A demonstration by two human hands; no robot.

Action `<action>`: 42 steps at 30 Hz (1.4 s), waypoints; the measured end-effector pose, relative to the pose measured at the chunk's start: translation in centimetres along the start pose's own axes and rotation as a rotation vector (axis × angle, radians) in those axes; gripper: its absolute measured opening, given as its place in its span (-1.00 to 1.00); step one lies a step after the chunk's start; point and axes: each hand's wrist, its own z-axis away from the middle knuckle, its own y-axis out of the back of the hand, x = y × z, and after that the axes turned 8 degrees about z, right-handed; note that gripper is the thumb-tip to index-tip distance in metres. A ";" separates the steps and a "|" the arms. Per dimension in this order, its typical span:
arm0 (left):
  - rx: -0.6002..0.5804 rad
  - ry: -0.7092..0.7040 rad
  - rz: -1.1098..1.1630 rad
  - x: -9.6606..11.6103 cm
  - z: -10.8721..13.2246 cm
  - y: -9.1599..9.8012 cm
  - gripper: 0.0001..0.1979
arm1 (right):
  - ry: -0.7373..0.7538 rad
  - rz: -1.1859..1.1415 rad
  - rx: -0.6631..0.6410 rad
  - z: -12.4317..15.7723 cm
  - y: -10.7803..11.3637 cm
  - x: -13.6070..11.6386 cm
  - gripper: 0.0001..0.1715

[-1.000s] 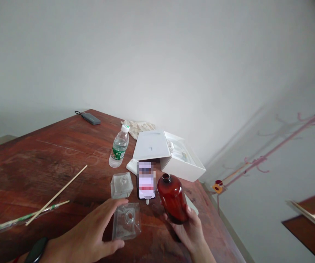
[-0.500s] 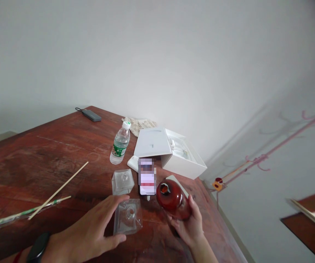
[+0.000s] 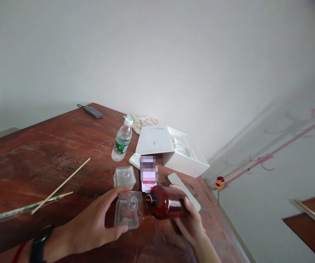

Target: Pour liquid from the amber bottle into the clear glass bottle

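My right hand holds an amber brown bottle, tipped on its side with its open mouth pointing left at a clear square glass bottle. My left hand grips that clear bottle between thumb and fingers as it stands on the wooden table. The amber bottle's mouth is just beside the clear bottle's small neck opening. A second clear square bottle stands just behind, untouched. A black watch sits on my left wrist.
A phone stands behind the bottles, a silver phone lies to the right. Further back are a water bottle, an open white box, a cloth and a grey power bank. Thin sticks lie left.
My right hand has tipped the amber bottle from upright to lying sideways and brought its mouth down to the clear bottle's neck. My left hand has closed tighter around the clear bottle.
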 end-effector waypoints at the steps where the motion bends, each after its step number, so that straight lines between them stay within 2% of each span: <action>1: -0.005 -0.003 -0.006 0.0 0.0 0.0 -0.21 | 0.000 0.008 0.004 0.0 0.0 0.0 -0.36; 5: -0.054 0.022 -0.035 0.3 0.0 0.1 -0.14 | 0.023 0.032 0.032 -0.2 0.0 0.3 -0.31; 8: -0.086 0.039 -0.042 0.7 -0.1 0.1 -0.17 | 0.032 0.050 0.033 -0.3 0.2 0.4 -0.30; 16: -0.133 0.050 -0.042 0.8 -0.2 0.3 -0.21 | 0.049 0.047 -0.047 -0.6 0.9 0.5 -0.37; 24: -0.181 -0.007 -0.043 0.2 -0.2 0.5 -0.20 | 0.020 0.044 -0.078 -0.4 0.5 0.1 -0.34; 35: -0.180 -0.037 -0.085 -0.5 0.0 0.5 -0.16 | 0.025 0.074 -0.069 -0.9 1.3 0.3 -0.29; 42: -0.186 -0.052 -0.086 -0.5 0.1 0.4 -0.14 | 0.023 0.096 -0.056 -0.9 1.9 0.2 -0.14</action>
